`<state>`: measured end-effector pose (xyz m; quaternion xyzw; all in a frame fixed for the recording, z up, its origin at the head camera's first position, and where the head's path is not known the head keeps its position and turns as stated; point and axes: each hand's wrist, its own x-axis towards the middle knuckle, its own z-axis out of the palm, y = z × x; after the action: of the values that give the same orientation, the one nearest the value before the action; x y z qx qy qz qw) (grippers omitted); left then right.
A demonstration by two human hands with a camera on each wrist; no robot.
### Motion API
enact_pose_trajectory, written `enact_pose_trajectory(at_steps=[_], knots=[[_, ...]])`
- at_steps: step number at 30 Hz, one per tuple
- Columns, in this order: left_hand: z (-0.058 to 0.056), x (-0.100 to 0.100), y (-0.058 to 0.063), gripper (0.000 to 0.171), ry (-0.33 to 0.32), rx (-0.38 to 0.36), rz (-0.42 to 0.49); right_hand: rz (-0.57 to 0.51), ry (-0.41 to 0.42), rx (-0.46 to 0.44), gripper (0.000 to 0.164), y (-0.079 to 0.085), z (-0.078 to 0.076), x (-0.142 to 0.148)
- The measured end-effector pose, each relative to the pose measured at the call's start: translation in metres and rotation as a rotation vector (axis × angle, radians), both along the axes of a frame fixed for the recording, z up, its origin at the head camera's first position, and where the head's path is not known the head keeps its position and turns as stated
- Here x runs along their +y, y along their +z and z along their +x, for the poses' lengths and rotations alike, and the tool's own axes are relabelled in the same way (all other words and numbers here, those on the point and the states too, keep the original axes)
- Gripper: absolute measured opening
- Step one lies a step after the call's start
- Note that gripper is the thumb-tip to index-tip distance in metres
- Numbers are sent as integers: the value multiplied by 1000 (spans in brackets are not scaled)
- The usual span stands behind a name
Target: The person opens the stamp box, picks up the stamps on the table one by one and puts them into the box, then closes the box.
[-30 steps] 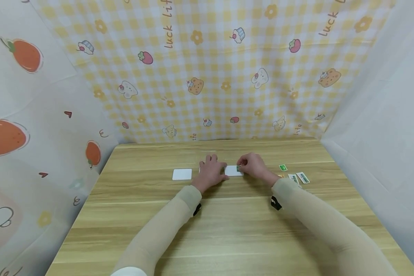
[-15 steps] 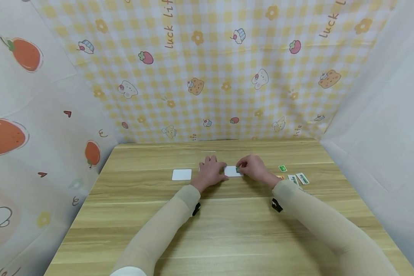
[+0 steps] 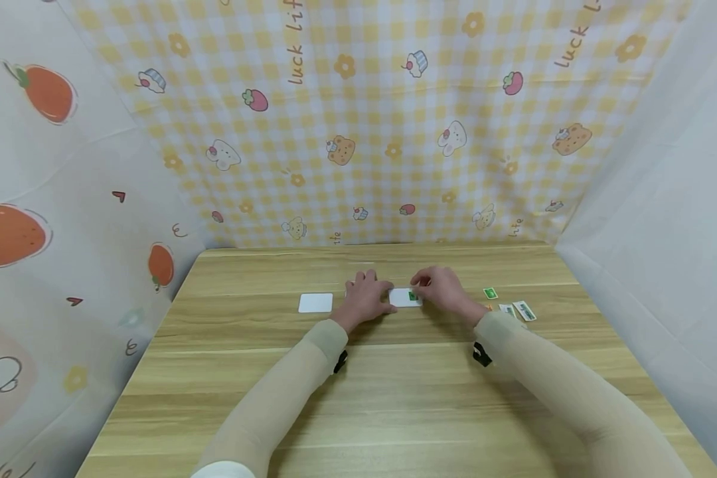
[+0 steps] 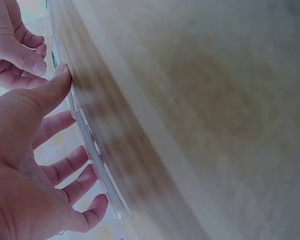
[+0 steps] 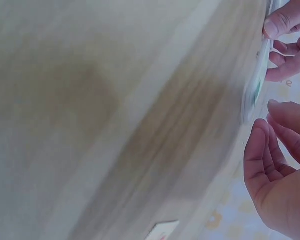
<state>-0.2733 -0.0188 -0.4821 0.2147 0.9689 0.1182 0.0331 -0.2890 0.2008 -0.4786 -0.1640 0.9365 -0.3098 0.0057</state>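
In the head view a white card (image 3: 399, 298) lies on the wooden table. My left hand (image 3: 366, 298) holds it at its left end, thumb at the near corner and index finger at the far one, while the other fingers spread over a second card, mostly hidden. In the left wrist view that card's edge (image 4: 97, 157) runs under those fingertips. A small green sticker (image 3: 413, 296) sits on the held card's right part. Just beside it is my right hand (image 3: 445, 289), its bent fingers holding nothing in the right wrist view; the green patch (image 5: 259, 90) lies beyond its fingertips.
Another white card (image 3: 315, 303) lies left of my left hand. To the right are a small green sticker (image 3: 490, 293), a white-edged label (image 3: 524, 310) and one more label (image 3: 507, 309) near my right sleeve. A checked cloth (image 3: 394, 133) hangs behind the table.
The right fingers have come off the green sticker, which now shows more fully on the white card. The left hand has stayed at the card's left end.
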Motion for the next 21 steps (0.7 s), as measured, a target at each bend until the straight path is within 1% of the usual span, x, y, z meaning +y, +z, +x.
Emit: enact_pose_trajectory(at_steps=[6, 12, 18, 21], knots=[[-1, 1, 0, 60, 9, -9, -11, 3, -4, -7, 10, 8, 1, 4], [-1, 1, 0, 60, 17, -20, -20, 16, -9, -24, 11, 11, 2, 6], [-1, 2, -1, 60, 18, -13, -17, 13, -4, -28, 11, 15, 4, 5], [-1, 2, -1, 60, 18, -8, -15, 14, 11, -11, 12, 19, 5, 7]])
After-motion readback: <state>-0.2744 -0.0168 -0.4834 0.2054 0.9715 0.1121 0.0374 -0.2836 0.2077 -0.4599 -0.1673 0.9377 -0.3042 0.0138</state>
